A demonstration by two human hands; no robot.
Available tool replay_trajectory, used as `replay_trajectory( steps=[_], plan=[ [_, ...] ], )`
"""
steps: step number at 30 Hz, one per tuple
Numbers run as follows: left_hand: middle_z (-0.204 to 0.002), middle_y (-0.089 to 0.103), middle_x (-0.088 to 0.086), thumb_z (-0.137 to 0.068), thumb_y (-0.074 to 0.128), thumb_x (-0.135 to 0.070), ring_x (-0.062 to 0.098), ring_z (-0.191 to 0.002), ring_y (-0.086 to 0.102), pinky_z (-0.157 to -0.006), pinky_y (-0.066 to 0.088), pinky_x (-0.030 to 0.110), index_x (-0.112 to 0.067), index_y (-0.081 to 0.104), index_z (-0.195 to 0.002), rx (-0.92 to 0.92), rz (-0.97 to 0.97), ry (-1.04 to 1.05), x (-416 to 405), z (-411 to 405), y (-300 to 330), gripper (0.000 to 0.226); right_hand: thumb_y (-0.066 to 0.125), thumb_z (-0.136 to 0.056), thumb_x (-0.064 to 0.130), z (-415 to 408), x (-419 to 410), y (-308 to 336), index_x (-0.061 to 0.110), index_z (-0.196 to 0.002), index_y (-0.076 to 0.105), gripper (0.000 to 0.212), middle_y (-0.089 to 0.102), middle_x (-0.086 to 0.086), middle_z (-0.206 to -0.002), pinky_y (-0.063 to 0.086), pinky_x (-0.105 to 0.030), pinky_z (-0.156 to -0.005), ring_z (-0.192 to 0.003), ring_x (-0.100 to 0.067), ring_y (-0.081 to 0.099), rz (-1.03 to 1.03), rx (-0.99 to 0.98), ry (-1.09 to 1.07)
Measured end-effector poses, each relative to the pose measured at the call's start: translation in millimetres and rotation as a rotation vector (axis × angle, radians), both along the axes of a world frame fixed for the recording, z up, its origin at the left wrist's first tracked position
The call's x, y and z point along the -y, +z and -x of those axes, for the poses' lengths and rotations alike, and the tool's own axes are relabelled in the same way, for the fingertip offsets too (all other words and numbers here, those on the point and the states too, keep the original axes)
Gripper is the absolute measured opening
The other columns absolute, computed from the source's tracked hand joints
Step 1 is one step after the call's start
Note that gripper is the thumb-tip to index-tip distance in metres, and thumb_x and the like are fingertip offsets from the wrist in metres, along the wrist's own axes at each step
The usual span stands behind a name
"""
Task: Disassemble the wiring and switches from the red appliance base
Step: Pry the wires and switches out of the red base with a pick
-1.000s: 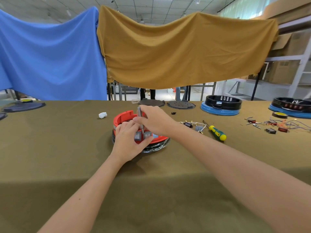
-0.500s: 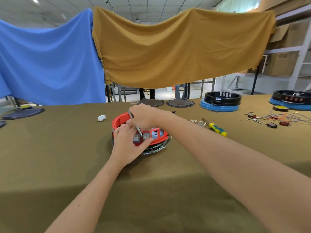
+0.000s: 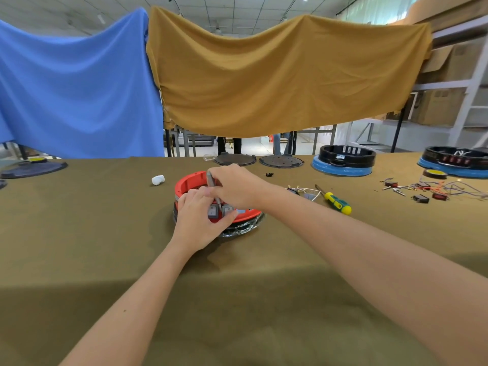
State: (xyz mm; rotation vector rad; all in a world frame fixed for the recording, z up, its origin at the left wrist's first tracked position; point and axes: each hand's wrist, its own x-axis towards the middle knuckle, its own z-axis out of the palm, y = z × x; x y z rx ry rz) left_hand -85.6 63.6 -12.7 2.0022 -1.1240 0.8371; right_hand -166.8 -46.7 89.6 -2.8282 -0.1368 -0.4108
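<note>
The round red appliance base point(image 3: 190, 181) sits on the olive table point(image 3: 105, 233), on a black foil-edged ring. Grey rocker switches point(image 3: 226, 209) show in its near wall. My left hand point(image 3: 200, 220) grips the base's near rim, thumb beside the switches. My right hand point(image 3: 235, 184) holds a thin grey metal tool point(image 3: 211, 182) upright, its tip down among the switches. The wiring inside the base is hidden by my hands.
A yellow-green screwdriver point(image 3: 336, 202) and loose wire pieces point(image 3: 303, 191) lie right of the base. Removed switches and wires point(image 3: 427, 190) lie farther right. Black-and-blue bases point(image 3: 343, 162) and dark round plates point(image 3: 281, 161) line the far edge. A white wad point(image 3: 158, 180) lies left.
My right hand has tilted the grey tool and worked its tip lower among the switches. My left hand keeps its grip on the base.
</note>
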Motion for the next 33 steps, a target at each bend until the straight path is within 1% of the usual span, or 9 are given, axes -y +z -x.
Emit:
replay_trajectory(
  steps=[5, 8, 12, 15, 17, 20, 23, 29, 33],
  plan=[
    [-0.110, 0.060, -0.008, -0.079, 0.051, -0.068, 0.013, -0.105, 0.046, -0.098, 0.023, 0.026, -0.023, 0.066, -0.106, -0.010, -0.005, 0.004, 0, 0, -1, 0.055, 0.046, -0.099, 0.008, -18, -10, 13, 0.006, -0.085, 0.053, 0.015, 0.051, -0.005, -0.073, 0.033, -0.024, -0.049, -0.057, -0.016, 0.040, 0.136, -0.100, -0.042],
    [-0.113, 0.059, -0.008, -0.078, 0.050, -0.070, 0.014, -0.110, 0.047, -0.101, 0.024, 0.027, -0.021, 0.067, -0.102, -0.016, -0.026, 0.016, 0, -1, -1, 0.057, 0.046, -0.097, 0.005, -28, -11, 18, 0.000, -0.086, 0.061, 0.019, 0.059, -0.012, -0.073, 0.040, -0.026, -0.049, -0.058, -0.023, 0.052, 0.158, -0.181, -0.053],
    [-0.108, 0.059, -0.009, -0.078, 0.052, -0.068, 0.012, -0.103, 0.047, -0.099, 0.025, 0.027, -0.022, 0.066, -0.099, -0.012, -0.011, -0.005, 0, -1, -1, 0.052, 0.048, -0.102, 0.017, -33, -8, 24, 0.001, -0.072, 0.058, 0.035, 0.065, -0.011, -0.067, 0.051, -0.030, -0.057, -0.064, -0.030, 0.067, 0.141, -0.249, -0.025],
    [-0.097, 0.058, -0.013, -0.078, 0.053, -0.067, 0.007, -0.093, 0.042, -0.096, 0.028, 0.030, -0.025, 0.064, -0.095, -0.009, 0.017, -0.010, 0, 0, -1, 0.047, 0.049, -0.104, 0.027, -31, -6, 26, -0.003, -0.086, 0.063, 0.037, 0.072, -0.011, -0.072, 0.058, -0.029, -0.062, -0.065, -0.027, 0.073, 0.105, -0.260, -0.027],
    [-0.096, 0.054, -0.016, -0.079, 0.053, -0.067, 0.006, -0.092, 0.040, -0.095, 0.027, 0.030, -0.027, 0.064, -0.097, -0.005, 0.017, -0.008, 0, 0, -1, 0.046, 0.050, -0.103, 0.027, -25, -5, 24, -0.004, -0.093, 0.062, 0.035, 0.071, -0.012, -0.078, 0.052, -0.026, -0.056, -0.063, -0.025, 0.068, 0.106, -0.201, -0.036],
    [-0.091, 0.049, -0.022, -0.078, 0.054, -0.067, 0.005, -0.090, 0.039, -0.093, 0.025, 0.028, -0.034, 0.060, -0.097, -0.011, 0.035, -0.020, 0, 1, 0, 0.039, 0.049, -0.101, 0.017, -14, -5, 11, 0.005, -0.087, 0.054, 0.018, 0.056, -0.004, -0.077, 0.037, -0.026, -0.053, -0.062, -0.018, 0.049, 0.145, -0.091, -0.003],
    [-0.084, 0.044, -0.026, -0.078, 0.055, -0.068, 0.006, -0.086, 0.040, -0.090, 0.024, 0.026, -0.037, 0.062, -0.093, -0.011, 0.024, -0.028, 0, 3, 2, 0.034, 0.052, -0.100, 0.018, -7, -6, 3, 0.008, -0.093, 0.059, 0.015, 0.057, 0.000, -0.080, 0.039, -0.026, -0.060, -0.073, -0.020, 0.054, 0.197, -0.054, 0.011],
    [-0.080, 0.045, -0.024, -0.077, 0.054, -0.069, 0.007, -0.086, 0.040, -0.089, 0.026, 0.028, -0.038, 0.051, -0.090, -0.036, 0.038, -0.027, 1, 3, 2, 0.034, 0.050, -0.099, 0.011, -21, -10, 13, 0.000, -0.090, 0.062, 0.019, 0.054, -0.007, -0.076, 0.038, -0.029, -0.056, -0.063, -0.020, 0.046, 0.217, -0.132, -0.040],
    [-0.088, 0.055, -0.016, -0.078, 0.052, -0.071, 0.005, -0.088, 0.039, -0.092, 0.024, 0.026, -0.031, 0.062, -0.090, -0.022, 0.025, -0.012, 1, 1, -1, 0.043, 0.051, -0.099, 0.009, -33, -12, 19, 0.001, -0.080, 0.061, 0.022, 0.065, -0.018, -0.077, 0.046, -0.030, -0.052, -0.060, -0.027, 0.057, 0.267, -0.214, -0.047]
  ],
)
